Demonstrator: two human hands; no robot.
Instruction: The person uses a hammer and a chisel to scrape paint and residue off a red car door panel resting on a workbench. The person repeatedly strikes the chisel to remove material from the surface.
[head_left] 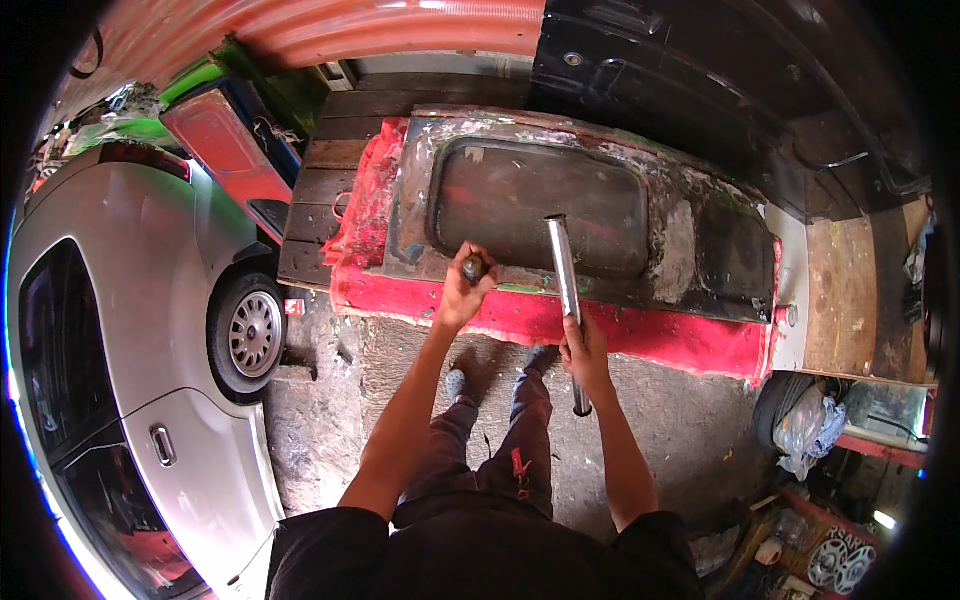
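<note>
A worn vehicle panel (690, 240), its paint patchy and chipped, lies on a red cloth (540, 313) over a wooden bench. It has a rounded rectangular recess (545, 205) in its left half. Over the panel's near edge, my left hand (464, 296) is closed round a short tool with a dark, rounded end (474, 268); the rest of it is hidden. My right hand (587, 350) grips a long, shiny metal tube (563, 265) by its lower part. The tube slants upward, its dark-rimmed far end in front of the recess and its dark lower end below my fist.
A silver car (150, 300) stands close on the left. Red and green panels (232, 150) lean behind it. A big black panel (720, 80) rises at the back right. Beside the bench on the right are a tyre (775, 415) and plastic bags (808, 430).
</note>
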